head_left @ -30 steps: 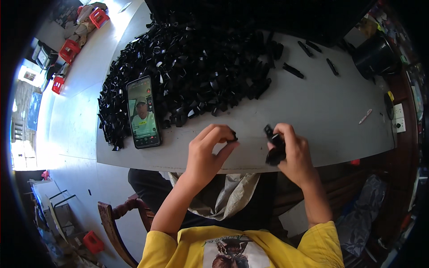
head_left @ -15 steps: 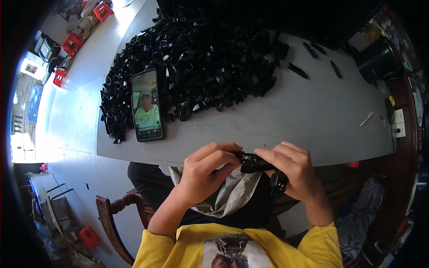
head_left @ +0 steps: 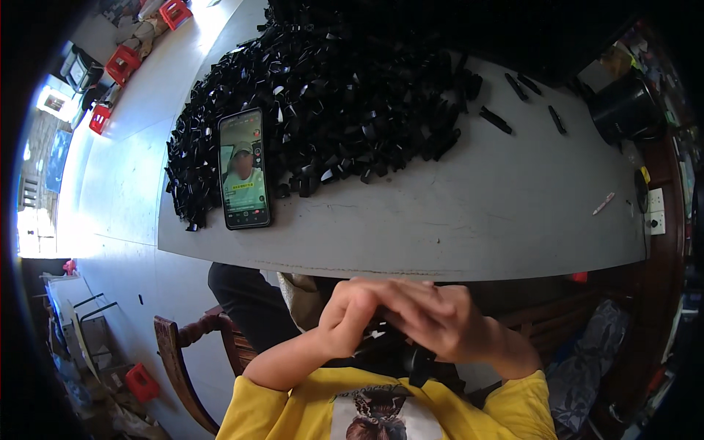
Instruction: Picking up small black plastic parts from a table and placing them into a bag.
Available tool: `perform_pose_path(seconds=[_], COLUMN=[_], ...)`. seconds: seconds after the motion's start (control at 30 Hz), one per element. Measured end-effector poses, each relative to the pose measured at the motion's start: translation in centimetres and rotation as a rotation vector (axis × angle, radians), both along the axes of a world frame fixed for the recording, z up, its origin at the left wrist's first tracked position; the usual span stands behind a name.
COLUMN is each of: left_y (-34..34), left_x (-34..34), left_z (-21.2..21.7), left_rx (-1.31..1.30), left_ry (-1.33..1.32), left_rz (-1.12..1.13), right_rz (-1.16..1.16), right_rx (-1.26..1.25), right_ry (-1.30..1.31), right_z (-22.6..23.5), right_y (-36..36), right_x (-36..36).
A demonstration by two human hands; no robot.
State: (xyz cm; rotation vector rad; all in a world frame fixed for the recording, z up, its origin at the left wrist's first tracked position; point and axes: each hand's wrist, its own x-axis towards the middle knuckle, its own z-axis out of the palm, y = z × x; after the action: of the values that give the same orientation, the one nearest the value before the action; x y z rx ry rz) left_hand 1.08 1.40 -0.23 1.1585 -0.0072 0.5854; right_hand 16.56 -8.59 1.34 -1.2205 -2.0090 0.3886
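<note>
My left hand point(head_left: 350, 315) and my right hand point(head_left: 449, 323) are brought together in front of the table's near edge, over my lap. Their fingers overlap and bend around a black plastic piece point(head_left: 419, 364), whose lower end hangs out beneath my right palm. Most of this piece is hidden by the fingers, so its full shape does not show. On the grey table point(head_left: 352, 227) a large heap of glossy black plastic pieces point(head_left: 315, 110) spreads out. A phone point(head_left: 246, 170) with its screen lit leans against the heap's front left.
Several loose black pieces point(head_left: 496, 119) lie right of the heap, near a black bucket point(head_left: 625, 106). A pinkish pen-like stick point(head_left: 603, 204) rests at the table's right. A wooden chair point(head_left: 170, 352) stands at lower left, and red stools point(head_left: 122, 64) stand on the floor beyond.
Both hands have come down toward my body and closed in on each other. The black piece, earlier plainly showing a lattice part between my fingers, is now mostly covered.
</note>
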Motion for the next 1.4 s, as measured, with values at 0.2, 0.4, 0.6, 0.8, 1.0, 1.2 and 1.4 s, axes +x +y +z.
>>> perform_pose_path(seconds=[0.2,0.4,0.6,0.8,1.0,1.2,1.4], left_y=[-1.2,0.0,6.1,7.7,7.2,6.0,4.6], left_x=[-0.4,0.7,3.1,3.4,2.3,-0.1,-2.6], left_z=[0.4,-1.1,-1.9,-3.2,-3.3,-2.4,-2.7], left_rx=[0.010,0.296,1.109,1.617,1.443,1.076,0.629], left_ry=[-0.013,0.138,0.485,0.684,0.692,0.594,0.477], left_rz=[-0.010,0.196,0.749,0.658,0.652,0.720,0.759], right_rz=[0.048,-0.082,-0.540,-0.691,-0.718,-0.654,-0.282], right_rx=[-0.078,-0.047,-0.064,-0.151,-0.298,-0.192,-0.077], right_ry=[0.127,-0.067,-0.073,-0.127,-0.315,-0.245,-0.493], right_z=[-0.5,-0.8,-3.0,-5.1,-4.6,-4.2,-4.1], right_y=[-1.0,0.5,6.6,10.3,8.3,4.4,1.8], right_x=[-1.8,-1.1,7.0,9.4,8.3,6.3,1.6])
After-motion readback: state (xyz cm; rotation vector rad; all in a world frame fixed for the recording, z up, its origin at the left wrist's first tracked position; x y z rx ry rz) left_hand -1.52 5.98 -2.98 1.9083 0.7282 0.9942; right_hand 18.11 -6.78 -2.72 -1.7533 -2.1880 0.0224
